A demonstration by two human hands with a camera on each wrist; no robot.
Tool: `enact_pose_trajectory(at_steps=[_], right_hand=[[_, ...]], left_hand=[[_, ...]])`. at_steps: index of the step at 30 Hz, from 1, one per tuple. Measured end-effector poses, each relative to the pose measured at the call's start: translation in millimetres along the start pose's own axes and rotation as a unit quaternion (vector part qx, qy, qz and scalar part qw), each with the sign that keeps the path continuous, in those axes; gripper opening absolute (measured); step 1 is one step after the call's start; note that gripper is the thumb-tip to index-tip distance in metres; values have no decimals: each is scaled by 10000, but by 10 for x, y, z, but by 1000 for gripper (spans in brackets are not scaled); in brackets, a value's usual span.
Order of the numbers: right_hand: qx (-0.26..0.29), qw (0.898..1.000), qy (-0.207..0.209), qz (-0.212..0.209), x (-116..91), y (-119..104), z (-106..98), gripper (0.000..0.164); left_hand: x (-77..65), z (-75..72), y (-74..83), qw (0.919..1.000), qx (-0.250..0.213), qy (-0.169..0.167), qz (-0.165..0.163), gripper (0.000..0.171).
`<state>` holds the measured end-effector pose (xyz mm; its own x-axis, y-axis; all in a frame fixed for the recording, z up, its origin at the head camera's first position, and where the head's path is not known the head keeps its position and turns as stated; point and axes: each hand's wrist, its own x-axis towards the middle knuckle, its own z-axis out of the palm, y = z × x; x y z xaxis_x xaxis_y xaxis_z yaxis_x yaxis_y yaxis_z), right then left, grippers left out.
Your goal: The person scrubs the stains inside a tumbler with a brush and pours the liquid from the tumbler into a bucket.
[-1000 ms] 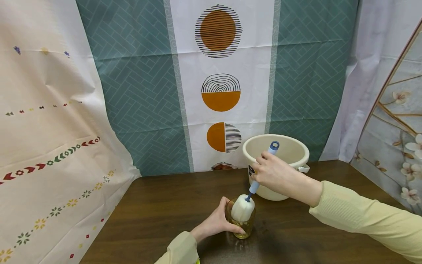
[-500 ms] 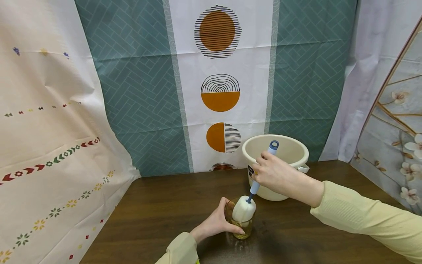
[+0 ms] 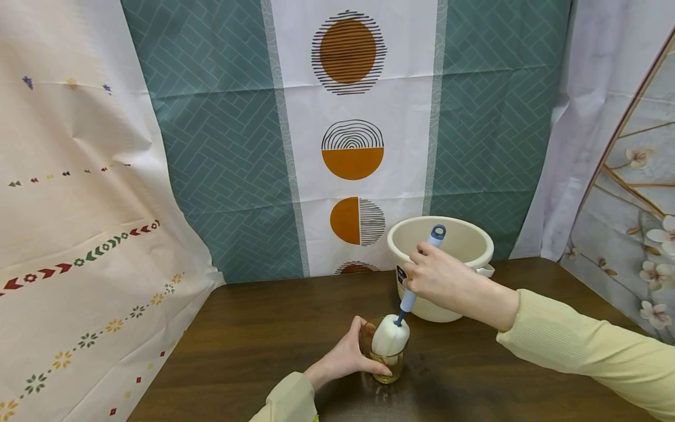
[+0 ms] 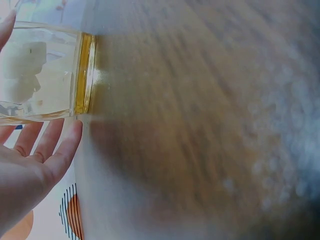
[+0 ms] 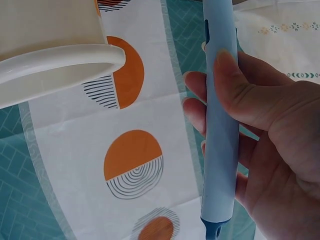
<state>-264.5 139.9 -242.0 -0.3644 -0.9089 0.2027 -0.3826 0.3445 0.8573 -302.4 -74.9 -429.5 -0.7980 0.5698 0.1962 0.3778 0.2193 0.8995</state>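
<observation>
An amber glass (image 3: 387,375) stands on the brown table, and my left hand (image 3: 345,356) holds it from the left with thumb and fingers around its side. In the left wrist view the glass (image 4: 55,75) shows a pale sponge form through its wall, with the fingers along one side. My right hand (image 3: 435,275) grips the light blue handle of a cup brush (image 3: 408,300), tilted down to the left. The white sponge head (image 3: 390,337) sits partly inside the glass. In the right wrist view the thumb and fingers wrap the blue handle (image 5: 221,130).
A cream bucket (image 3: 477,258) with a side handle stands behind the right hand, close to the brush. Patterned cloths (image 3: 227,176) hang at the back and both sides of the table (image 3: 253,334). Something yellow-green shows by the left sleeve (image 3: 290,398).
The sponge head has shifted very slightly right and lower in the glass. Both hands keep their holds, almost in the same places.
</observation>
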Motion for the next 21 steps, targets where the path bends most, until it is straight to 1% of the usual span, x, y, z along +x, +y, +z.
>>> enact_pose_trajectory(at_steps=[3,10,15,21], right_hand=[[21,10000,-51,-2,2,3,-6,17],[128,9999,-115,12,-9,26,-30,20],[272,9996,-123,2,-19,46,-32,21],[322,9993,-172,-50,-20,49,-31,24]], left_hand=[[-4,1,-1,10000,-54,-18,5,65],[-5,-4,5,9999,53,0,-114,64],[-6,0,7,9999,67,29,-126,65],[0,7,4,9998,131,66,-155,65]])
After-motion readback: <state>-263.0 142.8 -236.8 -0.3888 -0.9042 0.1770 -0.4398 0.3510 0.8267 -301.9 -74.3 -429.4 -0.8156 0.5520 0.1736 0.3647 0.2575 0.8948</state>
